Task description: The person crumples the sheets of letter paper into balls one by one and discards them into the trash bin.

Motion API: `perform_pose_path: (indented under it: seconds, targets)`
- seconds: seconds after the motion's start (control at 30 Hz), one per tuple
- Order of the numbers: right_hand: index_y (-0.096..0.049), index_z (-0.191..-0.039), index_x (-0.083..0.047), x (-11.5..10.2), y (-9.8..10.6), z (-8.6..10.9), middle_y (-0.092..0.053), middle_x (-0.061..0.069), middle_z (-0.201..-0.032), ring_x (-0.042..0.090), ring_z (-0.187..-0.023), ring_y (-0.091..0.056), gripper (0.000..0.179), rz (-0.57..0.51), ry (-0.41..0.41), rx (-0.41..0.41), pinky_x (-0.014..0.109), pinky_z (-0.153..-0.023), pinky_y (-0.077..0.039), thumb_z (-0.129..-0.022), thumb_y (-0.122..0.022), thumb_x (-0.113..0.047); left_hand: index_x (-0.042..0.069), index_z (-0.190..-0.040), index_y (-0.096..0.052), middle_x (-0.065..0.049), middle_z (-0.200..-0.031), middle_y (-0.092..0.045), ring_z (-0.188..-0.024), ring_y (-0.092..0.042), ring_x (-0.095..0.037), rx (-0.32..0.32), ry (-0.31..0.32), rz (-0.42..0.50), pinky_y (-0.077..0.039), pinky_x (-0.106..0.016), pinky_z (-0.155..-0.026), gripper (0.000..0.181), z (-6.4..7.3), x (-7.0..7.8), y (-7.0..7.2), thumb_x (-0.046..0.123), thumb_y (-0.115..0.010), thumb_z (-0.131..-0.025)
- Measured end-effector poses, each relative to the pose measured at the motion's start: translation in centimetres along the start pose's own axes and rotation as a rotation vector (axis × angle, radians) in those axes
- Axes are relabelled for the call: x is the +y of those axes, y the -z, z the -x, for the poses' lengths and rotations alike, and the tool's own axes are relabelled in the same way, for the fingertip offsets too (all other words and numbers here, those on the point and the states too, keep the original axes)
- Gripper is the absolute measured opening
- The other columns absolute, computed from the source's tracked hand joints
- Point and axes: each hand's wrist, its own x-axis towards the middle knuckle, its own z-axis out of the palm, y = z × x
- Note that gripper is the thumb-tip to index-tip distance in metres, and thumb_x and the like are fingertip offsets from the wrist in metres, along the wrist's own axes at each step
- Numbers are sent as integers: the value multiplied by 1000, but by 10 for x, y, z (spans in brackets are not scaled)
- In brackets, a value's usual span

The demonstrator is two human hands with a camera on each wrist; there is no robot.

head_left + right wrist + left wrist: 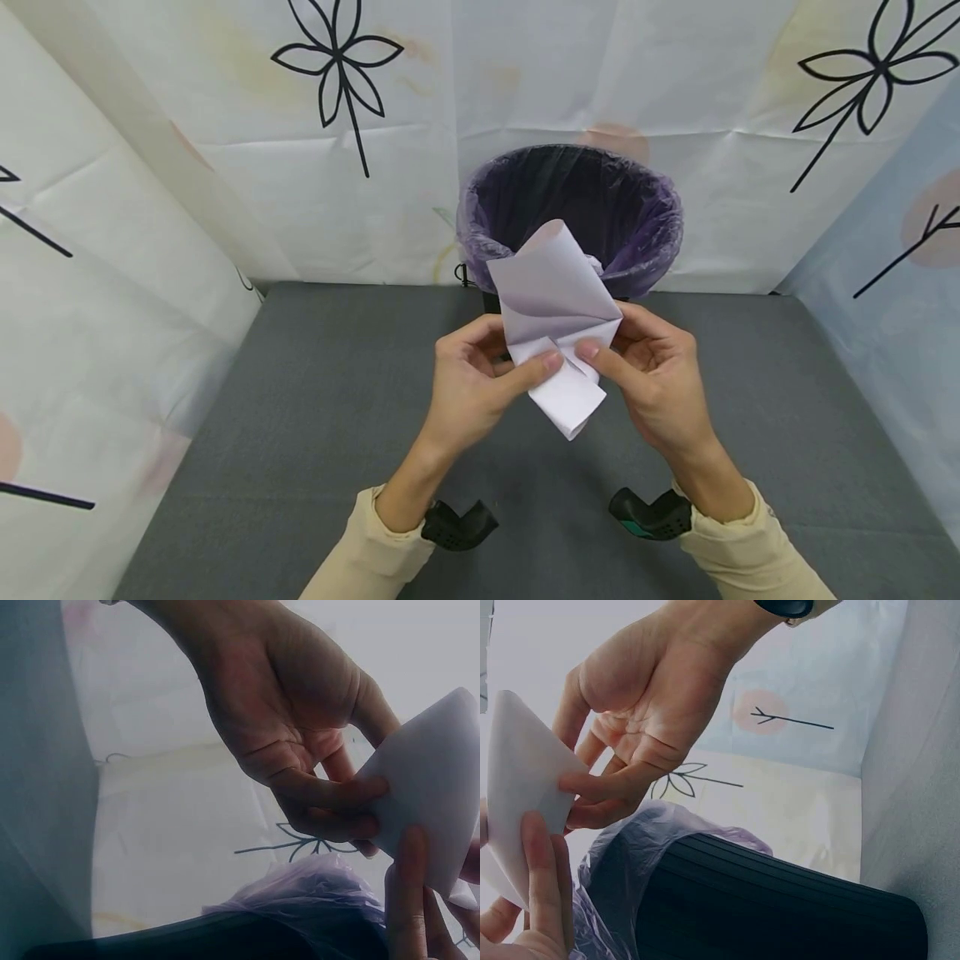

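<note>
A folded sheet of white paper point(551, 287) is held up in front of me between both hands, its upper part bent into a loose point. My left hand point(476, 379) pinches its left side, thumb on the near face. On the right side, my right hand point(660, 379) pinches it too, its thumb close to the other thumb over a fold. From the left wrist, fingers of my right hand point(649, 720) press the back of the paper point(529, 780). The right wrist view shows my left hand point(292, 727) doing likewise on the paper point(431, 780).
A dark ribbed bin point(780, 900) with a purple plastic liner point(660, 242) stands behind the paper, against the back cloth point(405, 217). Something white and crumpled shows at its inner edge. The grey tabletop point(337, 400) lies below; patterned cloth walls rise at both sides.
</note>
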Motion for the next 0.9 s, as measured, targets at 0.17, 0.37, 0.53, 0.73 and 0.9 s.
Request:
perform_pose_path:
  seconds: [0.17,0.37,0.53,0.73,0.9]
  targets:
    - [-58,-132,13,0,0,1,-67,18,-120,24,-102,-65,38,-1,10,-61,29,-79,-58,-94,-58,17,-13,-114,-67,-18,-105,-68,-90,-67,-25,35,54,24,-61,-36,-73,36,-1,1,0,-8,-78,-80]
    - [-38,-151,9,1,3,3,-52,22,-141,28,-122,-55,58,-53,56,-208,32,-95,-53,-100,-63,-4,-10,-115,-68,-17,-106,-69,-90,-66,-26,70,79,8,-60,-33,-74,35,-3,3,0,-5,-78,-82]
    - [-18,-158,7,3,1,6,-35,28,-153,34,-137,-42,113,70,83,-260,35,-105,-47,-76,-92,-18,-10,-115,-68,-17,-105,-70,-90,-67,-25,88,74,1,-60,-31,-74,34,-5,4,0,-4,-78,-82]
    - [-19,-158,6,4,-4,9,-37,29,-152,36,-138,-41,115,154,105,-200,34,-107,-45,-74,-94,-18,-9,-116,-68,-17,-105,-71,-90,-68,-25,93,74,-27,-60,-31,-74,34,-6,4,0,-6,-77,-83]
    - [-19,-157,9,7,-5,9,-38,27,-152,35,-137,-42,117,150,138,-188,33,-106,-46,-73,-94,-21,-9,-114,-68,-16,-104,-71,-88,-68,-24,97,90,-30,-59,-30,-73,33,-7,5,-1,-5,-77,-83]
